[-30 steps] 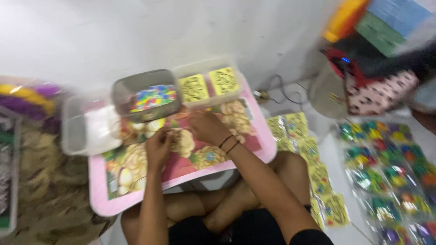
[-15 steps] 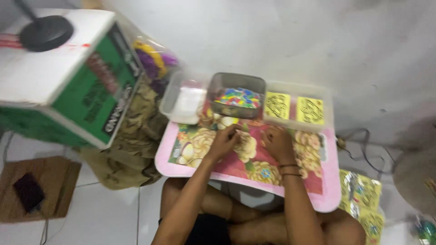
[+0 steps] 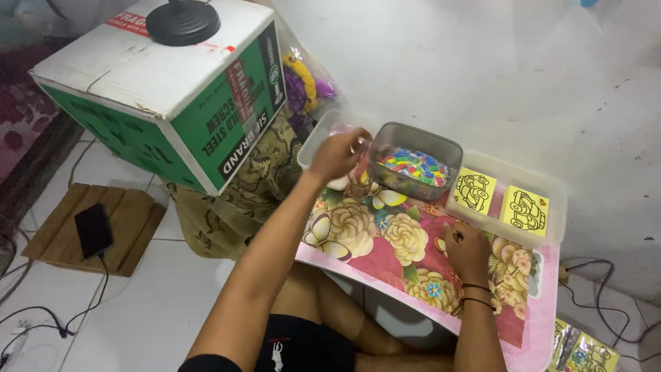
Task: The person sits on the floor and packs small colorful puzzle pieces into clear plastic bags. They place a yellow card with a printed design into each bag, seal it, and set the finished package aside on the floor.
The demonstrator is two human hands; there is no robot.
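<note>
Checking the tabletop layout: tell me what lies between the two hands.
In the head view, only bare flowered tabletop lies between the left hand and right hand; the grey tub of coloured pieces sits just behind.

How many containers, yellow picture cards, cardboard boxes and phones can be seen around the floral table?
Clear plastic containers: 3, the grey tub of coloured pieces, the tray holding the cards, and the one by the left hand.
Yellow picture cards: 2
Cardboard boxes: 1
Phones: 1
Total: 7
</note>
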